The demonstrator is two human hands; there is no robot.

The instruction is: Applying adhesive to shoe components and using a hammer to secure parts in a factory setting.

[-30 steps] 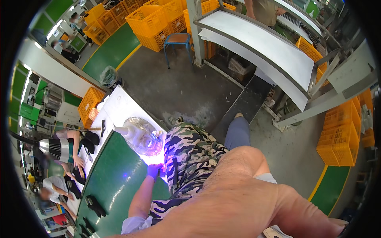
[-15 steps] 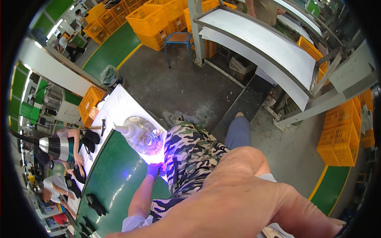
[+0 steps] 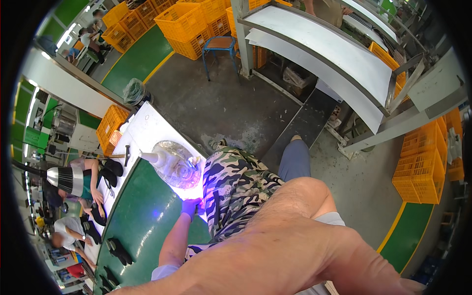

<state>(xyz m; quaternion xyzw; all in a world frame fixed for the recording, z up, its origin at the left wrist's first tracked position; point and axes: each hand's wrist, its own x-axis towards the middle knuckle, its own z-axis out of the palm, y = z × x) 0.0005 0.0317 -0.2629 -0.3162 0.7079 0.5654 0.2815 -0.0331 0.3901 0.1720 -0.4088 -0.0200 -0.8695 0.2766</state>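
My left hand, tinted purple by a bright light, is at the edge of the white-topped bench, close to my camouflage apron. Its fingers are washed out, so their grip and anything in them cannot be made out. Just beyond it, a round clear dish stands under the glare with a pale nozzle-topped bottle on it. My right hand looms very near the camera, its arm bent at the elbow. Its thumb points to the lower right; the other fingers are hidden.
A hammer and dark shoes lie along the green-surfaced bench, where co-workers sit under a metal lamp. Yellow crates, a blue-framed stool and a white-sheeted rack stand around the floor.
My right hand has shifted slightly, and its thumb tip has moved lower toward the picture's rim. My left hand stays nearly in place. People in the far background have moved.
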